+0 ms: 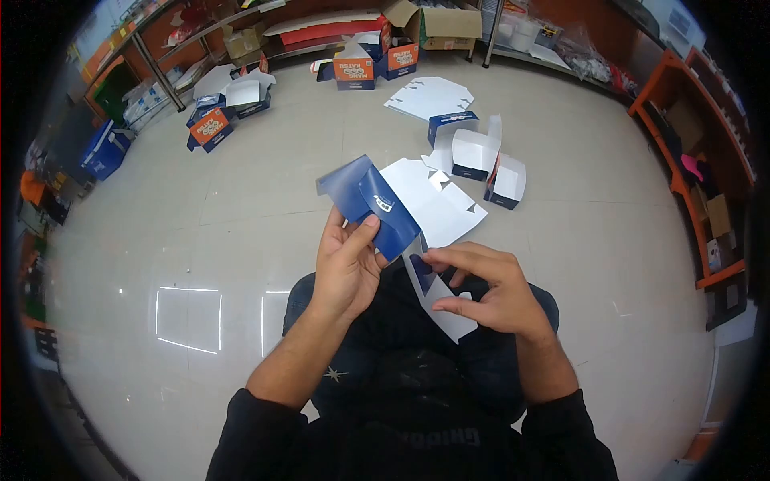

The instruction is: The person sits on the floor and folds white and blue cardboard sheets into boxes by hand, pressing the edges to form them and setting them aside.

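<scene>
In the head view, an unfolded carton blank (433, 204), blue outside and white inside, is held up over the person's lap. The left hand (346, 264) has a closed grip on the blue panel, thumb on the front and fingers behind. The right hand (491, 290) pinches the lower white flap in a narrow grip, just beside the left.

The flap's bottom edge is hidden behind the right hand's fingers, and the small print on the blue panel is too small to read. The lens rim darkens the corners.

On the pale tiled floor (200, 208) beyond the hands stand two folded boxes (489, 160), open and white inside, with a stack of flat blanks (429, 96) farther back. Orange-and-blue boxes (212, 124) lie at the left, and orange shelves (690, 160) line the right wall.
</scene>
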The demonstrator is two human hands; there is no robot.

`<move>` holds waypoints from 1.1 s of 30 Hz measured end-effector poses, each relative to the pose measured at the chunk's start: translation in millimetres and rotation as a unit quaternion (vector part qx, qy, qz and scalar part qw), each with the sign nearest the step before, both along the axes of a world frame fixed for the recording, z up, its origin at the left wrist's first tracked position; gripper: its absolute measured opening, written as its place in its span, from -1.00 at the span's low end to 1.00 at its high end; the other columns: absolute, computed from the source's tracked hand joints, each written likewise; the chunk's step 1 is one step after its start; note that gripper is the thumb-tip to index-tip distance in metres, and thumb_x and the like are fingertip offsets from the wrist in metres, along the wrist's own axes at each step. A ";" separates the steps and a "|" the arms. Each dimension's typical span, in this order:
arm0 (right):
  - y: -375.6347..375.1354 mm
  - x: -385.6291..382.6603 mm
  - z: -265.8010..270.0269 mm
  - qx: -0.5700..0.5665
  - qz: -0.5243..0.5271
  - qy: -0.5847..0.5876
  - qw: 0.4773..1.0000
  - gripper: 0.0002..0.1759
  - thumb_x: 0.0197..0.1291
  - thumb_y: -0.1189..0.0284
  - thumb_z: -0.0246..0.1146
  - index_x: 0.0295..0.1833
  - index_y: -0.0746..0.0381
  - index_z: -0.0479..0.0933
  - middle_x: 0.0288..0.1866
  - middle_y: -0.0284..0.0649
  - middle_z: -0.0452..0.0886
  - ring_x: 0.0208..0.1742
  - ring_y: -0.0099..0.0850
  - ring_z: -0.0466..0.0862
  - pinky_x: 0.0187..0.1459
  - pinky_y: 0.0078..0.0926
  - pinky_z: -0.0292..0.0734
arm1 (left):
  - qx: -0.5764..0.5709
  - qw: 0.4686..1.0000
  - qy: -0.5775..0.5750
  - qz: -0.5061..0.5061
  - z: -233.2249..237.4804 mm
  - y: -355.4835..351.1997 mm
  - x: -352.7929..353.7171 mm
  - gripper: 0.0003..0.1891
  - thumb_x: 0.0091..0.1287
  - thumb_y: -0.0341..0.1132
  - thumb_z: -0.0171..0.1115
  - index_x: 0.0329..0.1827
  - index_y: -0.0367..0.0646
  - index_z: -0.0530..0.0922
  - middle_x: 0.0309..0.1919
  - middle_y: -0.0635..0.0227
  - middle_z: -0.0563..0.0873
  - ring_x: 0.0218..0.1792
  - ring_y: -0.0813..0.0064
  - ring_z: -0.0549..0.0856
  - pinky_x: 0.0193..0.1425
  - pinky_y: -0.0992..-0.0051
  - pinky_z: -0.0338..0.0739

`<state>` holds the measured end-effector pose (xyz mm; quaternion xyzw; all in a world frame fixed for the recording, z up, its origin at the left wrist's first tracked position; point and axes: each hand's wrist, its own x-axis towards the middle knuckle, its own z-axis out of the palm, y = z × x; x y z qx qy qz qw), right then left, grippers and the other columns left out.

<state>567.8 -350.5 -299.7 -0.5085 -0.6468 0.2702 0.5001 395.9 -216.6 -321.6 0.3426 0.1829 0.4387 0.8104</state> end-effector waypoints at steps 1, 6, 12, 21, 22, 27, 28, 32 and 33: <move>0.3 2.9 2.8 -0.025 0.013 -0.010 1.000 -0.46 0.10 0.49 0.53 0.25 0.16 0.65 0.07 -0.11 0.72 -0.04 -0.34 0.72 -0.10 -0.47 0.65 | 0.001 1.000 -0.007 -0.009 -2.0 -1.7 0.8 -0.57 0.51 -0.48 0.10 0.39 -0.22 0.26 0.11 0.18 0.63 0.09 0.36 0.73 0.12 0.29 0.76; 9.4 20.0 -9.1 -0.006 0.042 0.050 0.998 -0.56 0.18 0.63 0.39 0.19 0.13 0.69 0.16 -0.11 0.68 -0.01 -0.31 0.71 -0.08 -0.48 0.68 | -0.002 0.999 -0.044 -0.030 -6.1 -5.3 2.0 -0.56 0.53 -0.49 0.06 0.41 -0.19 0.21 0.11 0.18 0.62 0.10 0.35 0.73 0.08 0.28 0.80; 14.1 5.2 -4.3 0.110 -0.043 -0.210 0.970 -0.34 -0.16 0.37 0.64 0.19 -0.05 0.71 0.39 -0.18 0.52 0.08 -0.29 0.63 -0.15 -0.50 0.62 | -0.032 0.997 -0.069 -0.030 -3.1 -8.8 4.6 -0.56 0.52 -0.49 0.06 0.41 -0.14 0.21 0.14 0.16 0.60 0.07 0.35 0.74 0.04 0.30 0.81; 22.3 -4.9 -14.7 0.182 -0.100 -0.301 0.931 -0.42 -0.03 0.36 0.55 0.21 0.00 0.67 0.35 -0.12 0.54 0.10 -0.22 0.64 -0.09 -0.43 0.69 | 0.018 0.997 -0.070 0.010 -8.8 -23.2 14.9 -0.55 0.50 -0.49 0.12 0.40 -0.12 0.24 0.15 0.22 0.59 0.15 0.37 0.67 0.22 0.30 0.66; 22.8 -6.7 -12.8 0.174 -0.106 -0.309 0.929 -0.42 -0.03 0.38 0.54 0.20 0.02 0.66 0.34 -0.12 0.56 0.09 -0.21 0.64 -0.09 -0.42 0.68 | 0.018 0.997 -0.070 0.010 -9.9 -24.1 14.2 -0.55 0.50 -0.49 0.12 0.40 -0.12 0.24 0.15 0.22 0.59 0.15 0.37 0.67 0.22 0.30 0.66; 23.5 -4.0 -11.4 0.192 -0.104 -0.356 0.909 -0.43 -0.05 0.36 0.54 0.18 0.02 0.66 0.32 -0.15 0.58 0.09 -0.19 0.63 -0.09 -0.41 0.67 | 0.028 0.997 -0.077 -0.011 -16.6 -20.6 11.4 -0.55 0.50 -0.55 0.09 0.38 -0.06 0.22 0.23 0.27 0.51 0.23 0.41 0.60 0.22 0.34 0.64; 23.0 -3.9 -9.7 0.197 -0.095 -0.363 0.906 -0.44 -0.06 0.35 0.54 0.17 0.02 0.66 0.33 -0.16 0.57 0.09 -0.19 0.63 -0.09 -0.41 0.67 | 0.028 0.997 -0.077 -0.011 -16.6 -21.2 11.4 -0.55 0.50 -0.55 0.09 0.38 -0.06 0.22 0.23 0.27 0.51 0.23 0.41 0.60 0.22 0.34 0.64; 22.7 -5.8 -2.6 0.183 -0.111 -0.391 0.895 -0.48 -0.02 0.34 0.53 0.14 0.02 0.67 0.34 -0.16 0.57 0.11 -0.19 0.62 -0.09 -0.40 0.68 | 0.046 0.998 -0.037 0.035 -23.9 -23.8 13.2 -0.57 0.50 -0.55 0.10 0.36 -0.08 0.23 0.24 0.27 0.50 0.19 0.44 0.61 0.13 0.39 0.66; 23.0 -6.5 -1.3 0.180 -0.119 -0.389 0.896 -0.51 0.00 0.34 0.52 0.12 0.02 0.68 0.35 -0.17 0.56 0.13 -0.18 0.62 -0.08 -0.39 0.68 | 0.065 0.996 -0.013 0.051 -26.3 -23.7 13.9 -0.56 0.50 -0.55 0.10 0.36 -0.09 0.23 0.24 0.27 0.49 0.18 0.45 0.62 0.11 0.42 0.66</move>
